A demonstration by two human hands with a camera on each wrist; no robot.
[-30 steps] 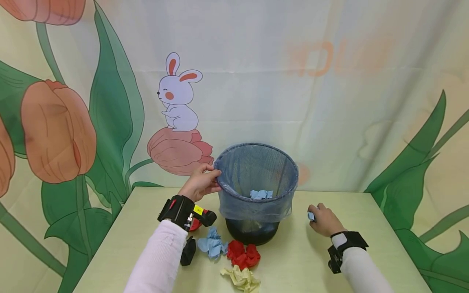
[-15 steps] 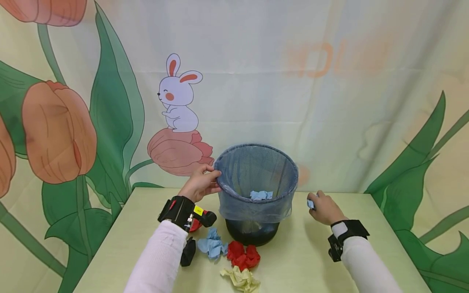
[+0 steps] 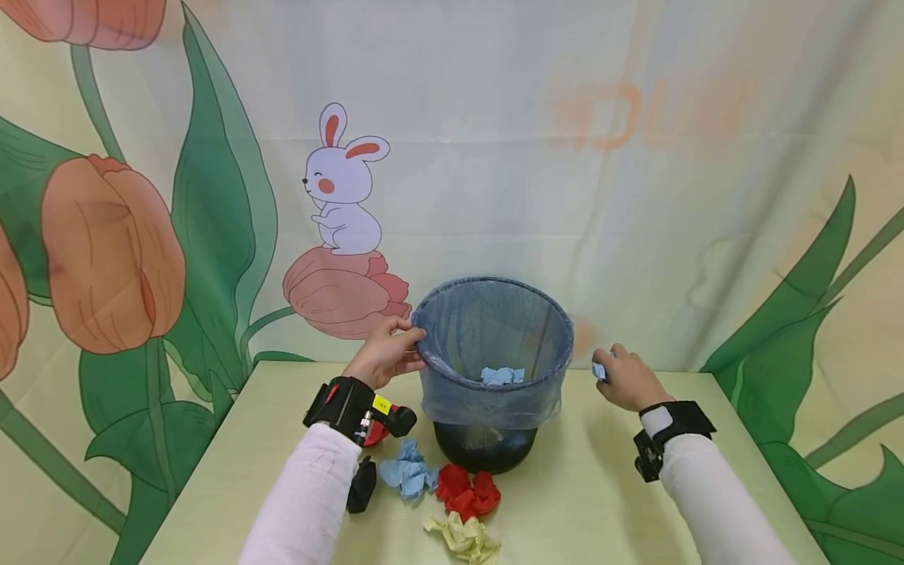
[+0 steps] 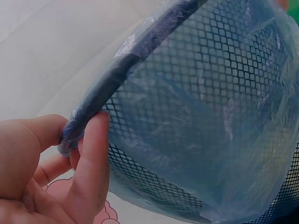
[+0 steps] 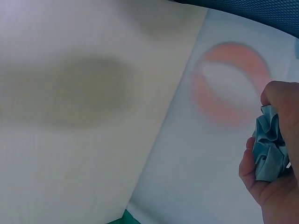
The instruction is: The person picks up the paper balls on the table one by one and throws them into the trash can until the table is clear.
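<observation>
A mesh wastebasket (image 3: 494, 410) with a clear bluish plastic liner stands tilted on the table, its mouth facing me. My left hand (image 3: 384, 353) pinches its lined rim at the left; in the left wrist view the thumb and fingers (image 4: 93, 158) lie on either side of the rim (image 4: 110, 86). Right of the basket, raised above the table, my right hand (image 3: 631, 379) grips a crumpled blue paper ball (image 5: 270, 147), mostly hidden by the fingers in the head view. Another crumpled blue paper (image 3: 502, 376) shows inside the basket.
In front of the basket lie a blue crumpled paper (image 3: 408, 471), a red one (image 3: 468, 493), a yellow one (image 3: 464, 537) and a black one (image 3: 362, 485). A second red piece (image 3: 375, 433) is partly hidden by the left wrist's camera. A printed curtain (image 3: 487, 157) hangs behind the table.
My right hand has risen and moved away from me beside the basket, still holding the blue paper ball. My left hand and the basket have stayed in place.
</observation>
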